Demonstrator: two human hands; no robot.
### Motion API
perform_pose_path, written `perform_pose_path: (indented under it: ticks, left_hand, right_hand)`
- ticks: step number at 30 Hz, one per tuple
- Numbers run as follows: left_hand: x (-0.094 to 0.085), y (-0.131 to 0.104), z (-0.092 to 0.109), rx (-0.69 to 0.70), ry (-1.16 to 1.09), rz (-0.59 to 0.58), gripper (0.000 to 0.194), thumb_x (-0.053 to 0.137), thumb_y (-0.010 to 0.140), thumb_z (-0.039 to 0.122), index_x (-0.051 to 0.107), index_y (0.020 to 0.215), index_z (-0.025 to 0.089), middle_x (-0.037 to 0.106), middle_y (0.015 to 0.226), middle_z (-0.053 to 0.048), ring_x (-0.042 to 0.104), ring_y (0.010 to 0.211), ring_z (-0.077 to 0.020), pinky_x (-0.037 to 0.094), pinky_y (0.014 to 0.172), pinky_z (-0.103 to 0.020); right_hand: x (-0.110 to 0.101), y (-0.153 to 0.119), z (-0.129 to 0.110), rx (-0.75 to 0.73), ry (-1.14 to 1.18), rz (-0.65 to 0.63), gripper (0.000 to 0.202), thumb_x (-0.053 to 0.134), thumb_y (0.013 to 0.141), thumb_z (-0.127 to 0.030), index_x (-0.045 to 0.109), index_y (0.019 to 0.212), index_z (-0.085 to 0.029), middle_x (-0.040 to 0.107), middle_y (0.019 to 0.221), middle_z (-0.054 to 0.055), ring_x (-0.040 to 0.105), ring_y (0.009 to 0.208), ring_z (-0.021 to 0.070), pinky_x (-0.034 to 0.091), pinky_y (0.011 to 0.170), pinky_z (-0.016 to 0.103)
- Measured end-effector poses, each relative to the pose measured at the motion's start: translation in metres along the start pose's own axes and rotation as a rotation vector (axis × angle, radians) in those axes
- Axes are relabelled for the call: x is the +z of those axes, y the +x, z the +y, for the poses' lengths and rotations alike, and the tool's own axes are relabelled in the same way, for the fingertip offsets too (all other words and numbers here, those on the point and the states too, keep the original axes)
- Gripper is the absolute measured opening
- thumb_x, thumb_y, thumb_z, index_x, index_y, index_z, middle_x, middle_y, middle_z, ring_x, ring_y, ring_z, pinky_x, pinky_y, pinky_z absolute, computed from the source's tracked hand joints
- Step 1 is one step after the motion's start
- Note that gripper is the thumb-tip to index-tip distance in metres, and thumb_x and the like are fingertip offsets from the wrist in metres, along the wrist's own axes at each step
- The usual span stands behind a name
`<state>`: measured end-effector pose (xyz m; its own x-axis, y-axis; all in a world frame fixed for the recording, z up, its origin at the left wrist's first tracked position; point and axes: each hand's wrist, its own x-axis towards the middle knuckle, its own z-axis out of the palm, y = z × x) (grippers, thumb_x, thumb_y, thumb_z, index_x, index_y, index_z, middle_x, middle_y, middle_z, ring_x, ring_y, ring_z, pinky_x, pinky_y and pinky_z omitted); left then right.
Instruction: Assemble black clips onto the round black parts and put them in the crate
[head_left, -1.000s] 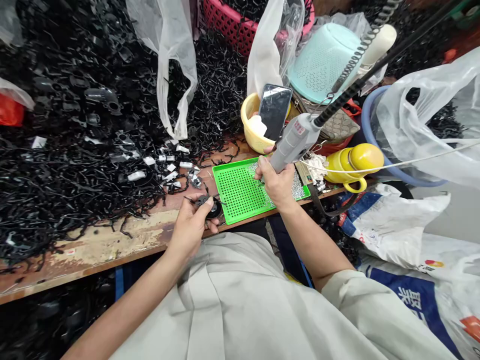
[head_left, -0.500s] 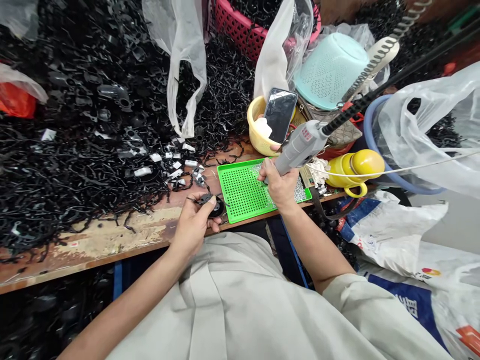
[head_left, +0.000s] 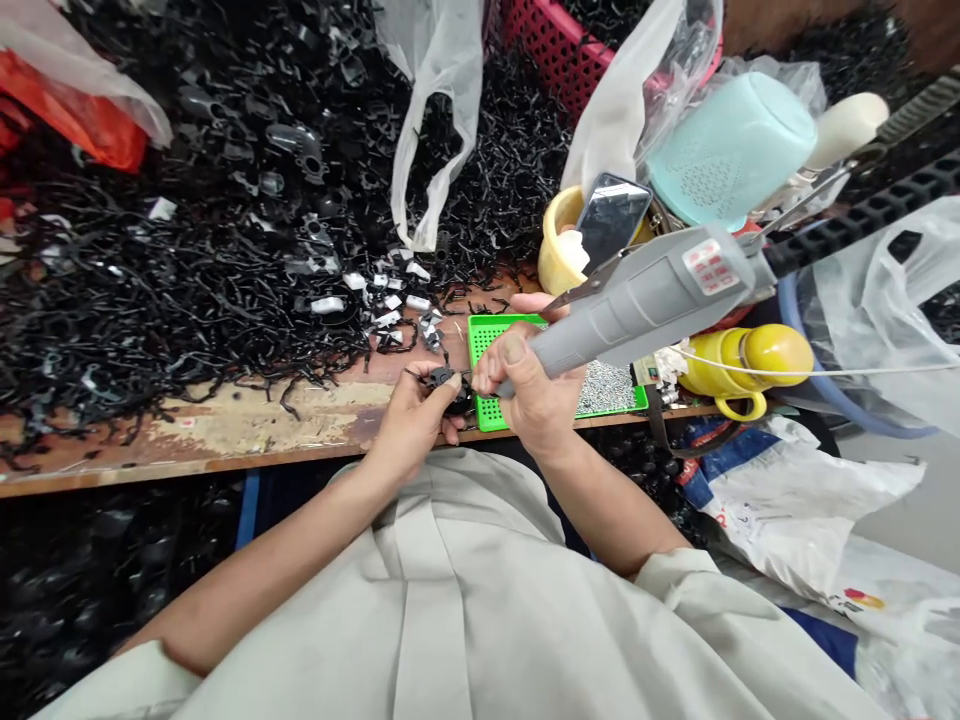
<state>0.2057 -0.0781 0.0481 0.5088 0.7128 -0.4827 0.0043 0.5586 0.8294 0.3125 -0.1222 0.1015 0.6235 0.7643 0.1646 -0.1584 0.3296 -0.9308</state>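
My left hand (head_left: 417,412) is closed on a round black plastic part (head_left: 454,392) at the front edge of the wooden bench. My right hand (head_left: 534,385) grips a grey electric screwdriver (head_left: 637,305) by its front end, with its body tilted up to the right. The screwdriver's tip points left at the black part; whether the two touch I cannot tell. Under my right hand lies a green perforated tray (head_left: 491,415), partly hidden by the hand and tool. Many small silvery screws (head_left: 606,388) fill the tray's right side.
A heap of black plastic parts (head_left: 225,270) covers the bench's left and back. Small white pieces (head_left: 390,300) lie at its edge. Behind the tray stand a yellow basket (head_left: 559,245) holding a phone (head_left: 615,215), a light blue basket (head_left: 731,150) and a yellow flask (head_left: 739,365).
My right hand has brought the screwdriver left, from above the tray to the black part. My left hand still holds that part. The view has shifted, so the surroundings sit farther right.
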Motion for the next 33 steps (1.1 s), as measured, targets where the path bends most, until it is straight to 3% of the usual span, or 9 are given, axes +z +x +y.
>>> perform_pose_path:
  ticks: [4,9,15,18,21,23,26,33]
  left_hand:
    - [-0.003,0.0,-0.005,0.009,0.011,-0.015,0.038,0.07,0.074,0.039,0.043,0.095,0.024,0.056,0.071,0.007,0.055,0.041,-0.0081,0.037,0.032,-0.016]
    - [-0.004,-0.003,-0.004,-0.028,-0.043,0.007,0.04,0.074,0.069,0.035,0.044,0.093,0.024,0.053,0.066,0.009,0.047,0.036,-0.0044,0.027,0.03,-0.013]
    - [-0.006,-0.005,-0.001,-0.026,-0.042,-0.02,0.038,0.074,0.068,0.031,0.044,0.089,0.023,0.051,0.067,0.01,0.043,0.039,-0.0026,0.035,0.035,-0.014]
    - [-0.01,-0.004,0.0,-0.049,0.005,-0.056,0.035,0.071,0.071,0.034,0.043,0.091,0.024,0.051,0.064,0.009,0.044,0.036,-0.0052,0.028,0.03,-0.014]
    - [-0.01,-0.003,0.003,-0.039,0.001,-0.068,0.028,0.064,0.075,0.037,0.044,0.09,0.025,0.051,0.059,0.008,0.048,0.037,-0.0089,0.025,0.029,-0.014]
    - [-0.006,-0.003,0.005,-0.028,-0.013,-0.071,0.025,0.06,0.078,0.04,0.044,0.087,0.024,0.05,0.057,0.007,0.05,0.038,-0.0107,0.025,0.028,-0.015]
    - [0.002,-0.001,0.006,-0.025,0.006,-0.047,0.025,0.057,0.081,0.043,0.042,0.082,0.023,0.049,0.056,0.007,0.051,0.038,-0.0114,0.024,0.027,-0.015]
    - [0.007,-0.001,0.0,-0.031,0.06,-0.005,0.025,0.055,0.082,0.045,0.041,0.084,0.024,0.048,0.052,0.008,0.046,0.033,-0.0104,0.021,0.025,-0.015]
  right_hand:
    - [0.003,0.0,0.002,0.016,0.012,-0.023,0.037,0.068,0.08,-0.044,0.05,0.107,-0.028,0.047,0.057,-0.009,0.049,0.043,0.0103,0.047,0.047,0.028]
    - [0.005,-0.008,0.016,0.148,-0.032,-0.06,0.036,0.069,0.078,-0.049,0.046,0.095,-0.026,0.047,0.054,-0.009,0.05,0.044,0.0115,0.047,0.048,0.029]
    - [0.006,-0.013,0.017,0.102,-0.022,-0.064,0.035,0.07,0.08,-0.045,0.049,0.101,-0.025,0.046,0.054,-0.01,0.049,0.043,0.0098,0.049,0.048,0.028]
    - [-0.009,-0.004,0.003,0.048,0.007,-0.058,0.036,0.068,0.081,-0.045,0.052,0.106,-0.026,0.045,0.055,-0.01,0.048,0.041,0.0096,0.046,0.042,0.026]
    - [-0.039,0.016,-0.007,-0.126,-0.043,0.076,0.032,0.068,0.081,-0.042,0.054,0.107,-0.028,0.046,0.057,-0.01,0.048,0.043,0.0086,0.047,0.044,0.025]
    - [-0.062,0.03,-0.005,-0.231,-0.115,0.188,0.03,0.068,0.082,-0.039,0.055,0.106,-0.028,0.047,0.055,-0.011,0.048,0.043,0.0079,0.047,0.047,0.024]
    - [-0.087,0.046,0.01,-0.225,-0.239,0.265,0.031,0.069,0.081,-0.04,0.055,0.104,-0.024,0.051,0.053,-0.011,0.049,0.04,0.0083,0.044,0.045,0.024]
    - [-0.093,0.047,0.03,-0.184,-0.364,0.268,0.032,0.068,0.08,-0.041,0.054,0.099,-0.019,0.054,0.051,-0.01,0.053,0.04,0.0096,0.047,0.049,0.026]
